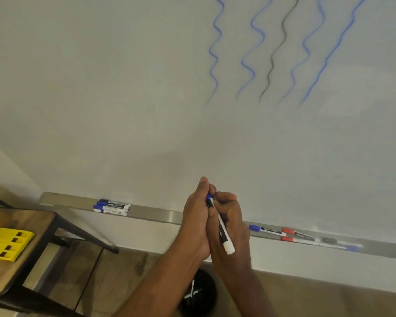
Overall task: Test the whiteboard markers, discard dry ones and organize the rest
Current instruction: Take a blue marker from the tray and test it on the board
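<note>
Both hands meet in front of the whiteboard tray (pixel 156 215). My right hand (pixel 231 227) holds a white-bodied blue marker (pixel 224 236) by its barrel, tail pointing down. My left hand (pixel 196 220) is closed around its blue cap end at the top. On the tray's left lies a stack of blue-capped markers (pixel 111 207). On the right of the tray lie a blue marker (pixel 264 229), two red markers (pixel 298 236) and a black one (pixel 332 240). Several wavy blue test lines (pixel 254 46) and one black line (pixel 276 51) mark the whiteboard.
A black bin (pixel 204 291) on the floor below my hands holds a few markers. At left stands a wooden table (pixel 21 255) with yellow plastic holders (pixel 8 244) on it. The whiteboard (pixel 124 88) fills the upper view.
</note>
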The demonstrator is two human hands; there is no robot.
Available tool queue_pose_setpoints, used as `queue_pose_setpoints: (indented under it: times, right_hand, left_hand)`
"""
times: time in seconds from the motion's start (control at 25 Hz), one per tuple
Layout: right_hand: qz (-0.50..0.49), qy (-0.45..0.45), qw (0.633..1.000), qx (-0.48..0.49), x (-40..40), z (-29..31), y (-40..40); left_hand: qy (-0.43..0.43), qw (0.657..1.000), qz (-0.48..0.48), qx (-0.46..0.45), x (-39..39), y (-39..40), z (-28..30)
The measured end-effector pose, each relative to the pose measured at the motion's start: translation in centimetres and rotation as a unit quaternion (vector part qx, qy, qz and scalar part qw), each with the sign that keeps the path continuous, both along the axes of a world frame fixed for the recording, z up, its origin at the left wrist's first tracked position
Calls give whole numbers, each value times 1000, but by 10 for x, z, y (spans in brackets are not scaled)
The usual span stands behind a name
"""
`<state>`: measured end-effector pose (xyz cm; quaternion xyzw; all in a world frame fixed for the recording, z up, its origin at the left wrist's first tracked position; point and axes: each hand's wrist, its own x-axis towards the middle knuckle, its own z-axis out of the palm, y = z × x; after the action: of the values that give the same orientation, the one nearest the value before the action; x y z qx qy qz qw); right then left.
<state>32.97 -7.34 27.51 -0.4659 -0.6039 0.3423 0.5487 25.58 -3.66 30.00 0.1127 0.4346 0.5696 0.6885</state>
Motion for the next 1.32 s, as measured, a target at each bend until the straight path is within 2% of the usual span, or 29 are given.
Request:
queue_pose_setpoints:
  times: [0.08,0.2,0.4,0.52,0.64,0.76,0.84,0.92,1.04,1.08,1.16,1.24,1.32]
  right_hand:
    - [-22,19,999,-25,-8,2,3]
    - [-74,37,996,-35,-23,6,7]
    - [-86,67,991,73,-32,31,21]
    - [-67,70,984,148,-28,55,31]
    - [-58,72,973,213,-22,93,48]
    - [-63,82,959,263,-21,148,72]
    - [-77,80,948,298,-21,185,88]
    - [-89,72,942,316,-22,216,104]
    - [-106,35,933,343,-25,250,125]
    - [-119,13,925,361,-27,258,131]
    - [-155,-32,901,403,-31,274,142]
    - [-199,-77,874,436,-34,287,155]
    - [-228,-93,866,435,-38,294,166]
  left_hand:
    - [-18,1000,-5,4,-4,4,8]
    - [3,1000,7,24,-11,10,17]
    - [5,995,-16,101,-22,14,45]
    - [35,987,17,158,-31,31,74]
    - [106,958,94,248,-46,60,115]
    - [194,913,148,327,-62,86,165]
    - [287,853,192,391,-74,105,194]
    - [382,762,240,466,-87,124,216]
    - [518,576,336,535,-108,160,239]
    - [563,514,362,536,-114,172,245]
    - [641,414,398,510,-121,192,252]
    - [697,346,417,469,-123,205,251]
    - [725,310,420,449,-123,210,246]
